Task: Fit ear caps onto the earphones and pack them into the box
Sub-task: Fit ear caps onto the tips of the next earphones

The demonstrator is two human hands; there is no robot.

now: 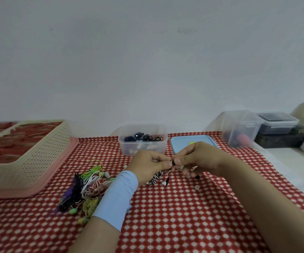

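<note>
Just before the clear box [126, 147], my left hand [150, 167] pinches the striped earphone [156, 178], my right hand [200, 159] a black ear cap [173, 162]. I'd press it on square, twisting gently.

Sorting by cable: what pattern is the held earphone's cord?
Black-and-white zebra stripes on the earphone cord, head view.

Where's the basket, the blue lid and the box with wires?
Basket [38, 152]: head view, its holed side wall.
Blue lid [181, 140]: head view, its bare left part.
Box [129, 147]: head view, its clear front wall.
</note>
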